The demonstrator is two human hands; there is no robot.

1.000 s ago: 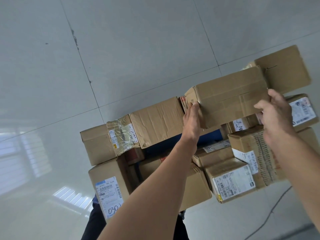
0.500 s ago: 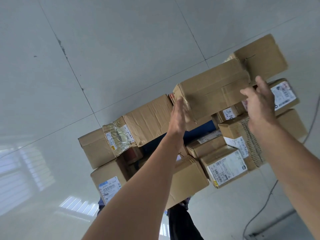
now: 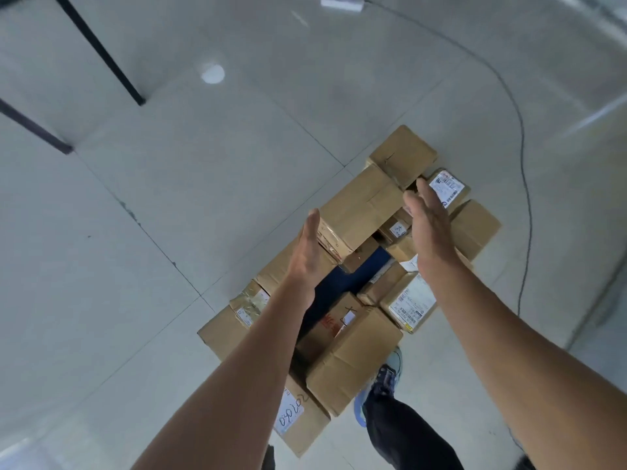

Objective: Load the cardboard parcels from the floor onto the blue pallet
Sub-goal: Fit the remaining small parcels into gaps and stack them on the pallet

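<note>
Parcels of brown cardboard are heaped on the blue pallet, and the long parcel lies across the top of the heap, running from seven to one o'clock. The fingers of the left hand are straight and together, palm turned inward, their tips just beside the parcel's seven-o'clock end; whether they touch it cannot be told. The right hand mirrors it, its fingers flat and spread from the thumb, in front of the parcel's one-o'clock end. Neither hand holds anything.

The step in hand looks like seating this parcel on the heap. To do it well, the palms should square it so that it bears on the boxes below at both ends, because the pallet's blue shows through a gap near its middle. An overhanging end could tip.

Outward, a squarer box sits at the heap's one o'clock, a labelled box just beside it at two, and a box with a handwritten label at six. The pallet stands on a floor of pale glossy tiles. A thin cable curves past at three o'clock, black metal legs stand at ten o'clock, and the person's shoe is just beside the heap at five.
</note>
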